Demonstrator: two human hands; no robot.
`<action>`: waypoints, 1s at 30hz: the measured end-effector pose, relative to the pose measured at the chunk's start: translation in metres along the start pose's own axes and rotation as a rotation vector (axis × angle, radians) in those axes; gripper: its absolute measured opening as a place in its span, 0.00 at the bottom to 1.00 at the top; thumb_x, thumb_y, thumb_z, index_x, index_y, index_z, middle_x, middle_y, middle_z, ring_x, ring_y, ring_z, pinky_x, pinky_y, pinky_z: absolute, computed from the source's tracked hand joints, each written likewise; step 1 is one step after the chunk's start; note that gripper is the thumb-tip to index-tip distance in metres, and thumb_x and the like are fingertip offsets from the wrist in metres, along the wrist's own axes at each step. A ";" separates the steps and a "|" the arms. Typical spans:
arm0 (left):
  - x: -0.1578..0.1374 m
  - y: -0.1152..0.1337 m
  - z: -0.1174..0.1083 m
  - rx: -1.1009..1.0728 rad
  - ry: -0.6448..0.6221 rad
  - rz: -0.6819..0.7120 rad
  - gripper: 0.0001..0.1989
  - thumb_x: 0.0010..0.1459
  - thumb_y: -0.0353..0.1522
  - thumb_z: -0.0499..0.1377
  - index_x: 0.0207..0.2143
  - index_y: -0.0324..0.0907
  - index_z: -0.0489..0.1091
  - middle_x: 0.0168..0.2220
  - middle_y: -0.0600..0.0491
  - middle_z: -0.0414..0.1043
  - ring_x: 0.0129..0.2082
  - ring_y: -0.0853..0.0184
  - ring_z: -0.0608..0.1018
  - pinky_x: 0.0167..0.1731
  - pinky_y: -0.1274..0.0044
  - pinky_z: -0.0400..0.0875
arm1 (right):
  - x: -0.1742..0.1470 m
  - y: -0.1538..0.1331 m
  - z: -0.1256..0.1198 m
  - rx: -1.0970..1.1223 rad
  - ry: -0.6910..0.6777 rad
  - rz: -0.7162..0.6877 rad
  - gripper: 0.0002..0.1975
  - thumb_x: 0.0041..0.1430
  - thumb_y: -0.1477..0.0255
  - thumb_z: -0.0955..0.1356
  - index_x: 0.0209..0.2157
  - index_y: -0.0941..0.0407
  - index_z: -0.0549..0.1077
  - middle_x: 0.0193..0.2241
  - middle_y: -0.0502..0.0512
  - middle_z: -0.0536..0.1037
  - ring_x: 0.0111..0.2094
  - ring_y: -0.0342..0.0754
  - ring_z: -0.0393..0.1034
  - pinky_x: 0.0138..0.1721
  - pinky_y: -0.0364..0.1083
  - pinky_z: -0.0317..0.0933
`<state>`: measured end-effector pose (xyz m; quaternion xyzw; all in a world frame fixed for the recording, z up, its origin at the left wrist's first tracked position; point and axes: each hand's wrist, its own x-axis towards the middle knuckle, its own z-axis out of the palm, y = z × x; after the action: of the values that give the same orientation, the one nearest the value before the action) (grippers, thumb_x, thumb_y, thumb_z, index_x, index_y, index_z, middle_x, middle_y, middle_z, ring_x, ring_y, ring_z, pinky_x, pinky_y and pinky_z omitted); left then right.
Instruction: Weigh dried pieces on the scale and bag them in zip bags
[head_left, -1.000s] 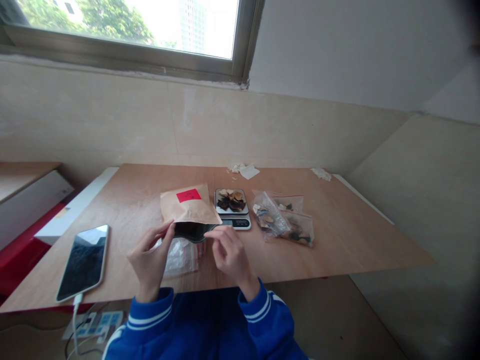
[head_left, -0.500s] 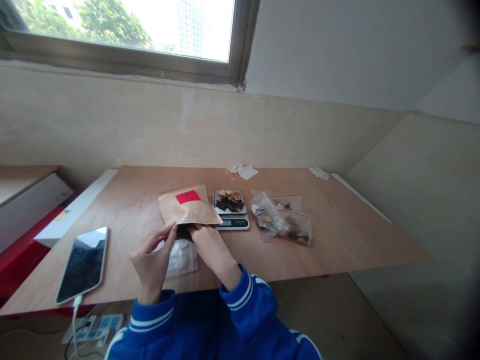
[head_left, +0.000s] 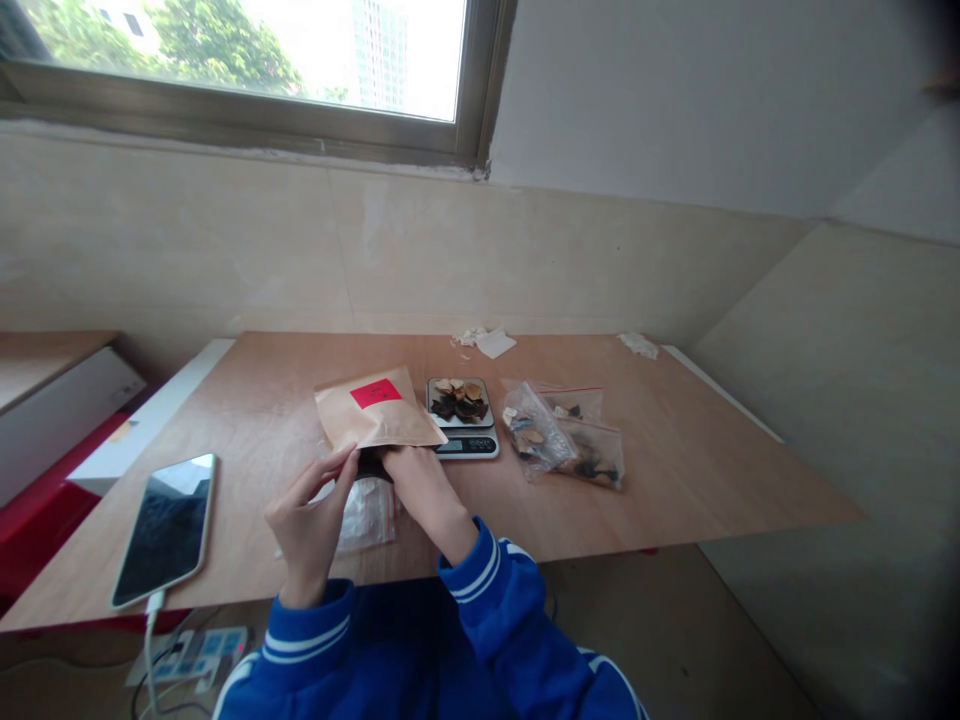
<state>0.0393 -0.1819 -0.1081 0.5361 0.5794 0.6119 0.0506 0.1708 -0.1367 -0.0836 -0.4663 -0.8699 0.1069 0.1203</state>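
A brown paper bag point(head_left: 379, 420) with a red label lies with its mouth toward me. My left hand point(head_left: 315, 505) pinches the upper edge of that mouth between thumb and fingers. Into the bag's dark opening reaches my right hand point(head_left: 424, 485), its fingers hidden inside, so what they do cannot be seen. Beneath both hands is a clear zip bag point(head_left: 367, 520). Just right of the paper bag stands a white digital scale point(head_left: 487, 443), its lower left partly covered. On its pan are pale dried slices point(head_left: 459, 387) and dark dried pieces point(head_left: 459, 408).
Several clear zip bags point(head_left: 559, 440) holding dried pieces lie right of the scale. A tablet-like device point(head_left: 166, 530) with a white cable rests at the left. Paper scraps point(head_left: 495, 343) lie near the wall, and the wooden tabletop point(head_left: 675, 450) ends close to my body.
The paper bag and my left hand have shifted very slightly. My right hand stays in the bag's mouth, with a small shift of the wrist.
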 end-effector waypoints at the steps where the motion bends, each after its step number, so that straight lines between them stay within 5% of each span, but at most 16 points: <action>1: 0.001 0.000 -0.001 0.007 0.004 -0.003 0.08 0.53 0.38 0.65 0.33 0.44 0.79 0.33 0.54 0.80 0.30 0.67 0.80 0.32 0.77 0.73 | -0.004 0.000 -0.002 0.012 0.009 -0.015 0.16 0.65 0.82 0.60 0.47 0.61 0.76 0.41 0.64 0.80 0.42 0.54 0.76 0.47 0.49 0.67; 8: 0.007 -0.003 -0.004 0.034 0.021 -0.026 0.09 0.53 0.39 0.65 0.33 0.44 0.79 0.34 0.53 0.80 0.31 0.65 0.80 0.34 0.75 0.74 | -0.062 0.028 -0.007 0.466 0.420 -0.161 0.11 0.65 0.76 0.64 0.42 0.55 0.78 0.40 0.53 0.80 0.44 0.46 0.73 0.49 0.46 0.67; 13: 0.006 -0.003 -0.003 0.016 0.020 -0.043 0.09 0.53 0.39 0.65 0.33 0.44 0.79 0.35 0.52 0.80 0.33 0.64 0.80 0.36 0.73 0.75 | -0.078 0.088 0.002 0.416 0.708 0.137 0.10 0.65 0.71 0.65 0.42 0.51 0.79 0.44 0.56 0.76 0.46 0.50 0.71 0.51 0.51 0.66; 20: 0.006 -0.005 -0.006 0.025 0.027 -0.050 0.09 0.53 0.38 0.65 0.33 0.44 0.79 0.34 0.53 0.80 0.31 0.65 0.80 0.35 0.74 0.73 | -0.055 0.155 0.025 0.100 0.622 0.322 0.13 0.64 0.74 0.64 0.41 0.55 0.80 0.37 0.58 0.73 0.40 0.52 0.69 0.44 0.51 0.66; 30: 0.006 -0.008 -0.006 -0.012 0.018 -0.055 0.09 0.52 0.38 0.65 0.35 0.44 0.79 0.35 0.52 0.80 0.34 0.64 0.80 0.39 0.72 0.76 | -0.040 0.165 0.029 -0.024 0.540 0.308 0.14 0.66 0.67 0.64 0.45 0.56 0.79 0.38 0.60 0.72 0.42 0.54 0.67 0.45 0.51 0.63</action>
<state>0.0282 -0.1798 -0.1091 0.5142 0.5908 0.6183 0.0654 0.3129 -0.0832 -0.1651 -0.6054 -0.7268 -0.0141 0.3241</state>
